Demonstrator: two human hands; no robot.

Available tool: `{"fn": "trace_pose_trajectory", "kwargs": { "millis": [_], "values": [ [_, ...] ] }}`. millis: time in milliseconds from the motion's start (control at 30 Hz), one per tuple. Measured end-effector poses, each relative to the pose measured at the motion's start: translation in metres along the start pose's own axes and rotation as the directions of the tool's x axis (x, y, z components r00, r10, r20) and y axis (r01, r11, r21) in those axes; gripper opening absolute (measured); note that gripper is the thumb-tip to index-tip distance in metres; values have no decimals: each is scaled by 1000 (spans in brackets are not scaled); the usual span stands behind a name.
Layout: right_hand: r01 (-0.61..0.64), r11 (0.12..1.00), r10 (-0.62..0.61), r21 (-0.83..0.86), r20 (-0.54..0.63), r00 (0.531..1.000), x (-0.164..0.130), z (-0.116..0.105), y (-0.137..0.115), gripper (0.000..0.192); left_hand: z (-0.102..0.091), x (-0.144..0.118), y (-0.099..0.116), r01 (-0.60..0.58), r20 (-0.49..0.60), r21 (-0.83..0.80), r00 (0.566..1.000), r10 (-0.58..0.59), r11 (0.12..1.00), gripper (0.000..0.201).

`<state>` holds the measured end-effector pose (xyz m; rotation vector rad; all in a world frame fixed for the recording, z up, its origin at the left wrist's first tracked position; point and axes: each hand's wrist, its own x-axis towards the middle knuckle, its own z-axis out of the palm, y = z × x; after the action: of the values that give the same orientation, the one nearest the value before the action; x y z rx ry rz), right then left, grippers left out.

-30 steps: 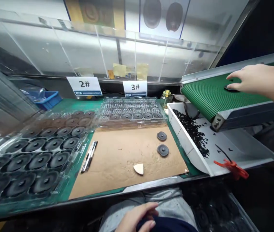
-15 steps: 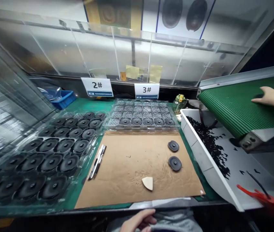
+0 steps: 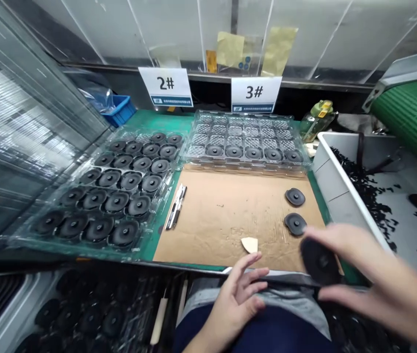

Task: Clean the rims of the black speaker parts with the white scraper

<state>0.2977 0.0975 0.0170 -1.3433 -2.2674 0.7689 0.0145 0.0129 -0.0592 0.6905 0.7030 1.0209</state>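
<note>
Two loose black discs (image 3: 295, 197) lie on the brown board (image 3: 223, 215), one a little farther than the other (image 3: 295, 224), and a third black disc (image 3: 320, 262) is now pinched in the right hand (image 3: 362, 274), fingers closed on its rim, above the near right corner of the board. A second ago that hand was stretched far to the right, pressing on a disc on the green belt (image 3: 414, 117); now it has come back toward the body with the disc, which is blurred by the motion. The left hand (image 3: 239, 299), which had been resting low on the lap, has risen to the near edge of the board with its fingers spread apart and nothing in them, close to the disc and just short of touching it. By my reading, a part has been taken off the belt and brought to the work area, and the empty hand is coming up to meet it. A small cream wedge (image 3: 250, 244) sits on the board between the hands and the loose discs. To the left, a clear tray (image 3: 116, 196) is full of discs; at the far side another clear tray (image 3: 245, 142) has only its nearest row filled. A pen (image 3: 176, 207) lies along the board's left edge, and a white bin (image 3: 344, 191) of black scraps stands at right.
</note>
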Motion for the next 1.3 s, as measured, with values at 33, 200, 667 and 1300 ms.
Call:
{"fn": "trace_pose_trajectory", "kwargs": {
  "millis": [33,200,667,1300],
  "values": [
    [21,998,-25,54,83,996,-10,29,-24,79,1,0,-3,22,32,-58,999,-20,998,68],
    [-133,940,104,315,105,989,-26,135,-78,86,-3,-10,-3,142,56,-199,989,-134,970,64],
    [-205,975,211,88,-54,976,26,197,-24,31,-37,-41,41,-101,-350,-467,933,-78,879,54],
    [168,931,-168,324,-27,985,52,122,-147,21,-8,-27,38,-92,-389,-217,921,0,972,51]
  ]
}}
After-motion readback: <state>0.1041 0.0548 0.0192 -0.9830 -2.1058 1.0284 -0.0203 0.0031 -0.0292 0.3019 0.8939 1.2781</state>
